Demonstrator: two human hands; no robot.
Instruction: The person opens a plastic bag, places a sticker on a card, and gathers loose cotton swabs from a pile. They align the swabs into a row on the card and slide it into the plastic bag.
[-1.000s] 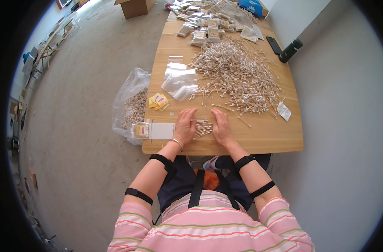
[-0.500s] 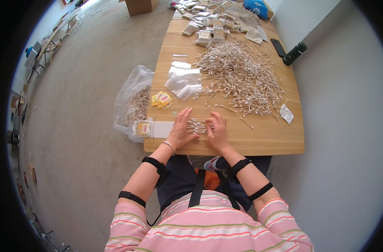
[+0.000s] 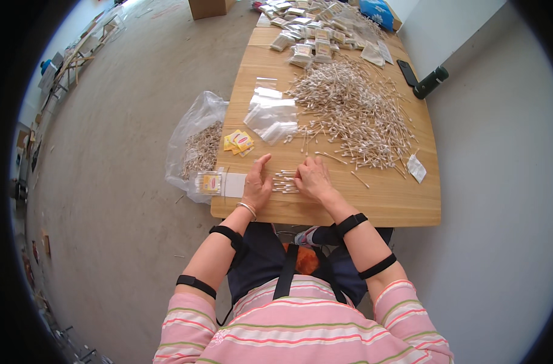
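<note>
A small row of white-tipped cotton swabs [image 3: 284, 182] lies flat on the wooden table near its front edge, between my hands. My left hand [image 3: 258, 184] rests on its edge just left of the row, fingers extended and apart, with a gap to the swab tips. At the row's right end my right hand [image 3: 314, 178] is closed, its bent fingers over the swab ends; the fingertips are partly hidden. Left of my left hand lies a white card strip [image 3: 234, 185]. A packed bundle of swabs with a yellow label [image 3: 209, 182] sits at that strip's left end.
A big heap of loose swabs [image 3: 355, 115] spreads beyond my right hand. Clear plastic bags [image 3: 273, 119] and yellow cards [image 3: 239, 141] lie farther left. Packed swab bags [image 3: 302, 53] pile up at the back. A dark bottle [image 3: 430, 82] and phone [image 3: 407, 73] stand by the wall.
My left hand has drawn back left from the row, its thumb now off the swabs. My right hand's fingers have curled in more over the right end. The view has shifted slightly.
</note>
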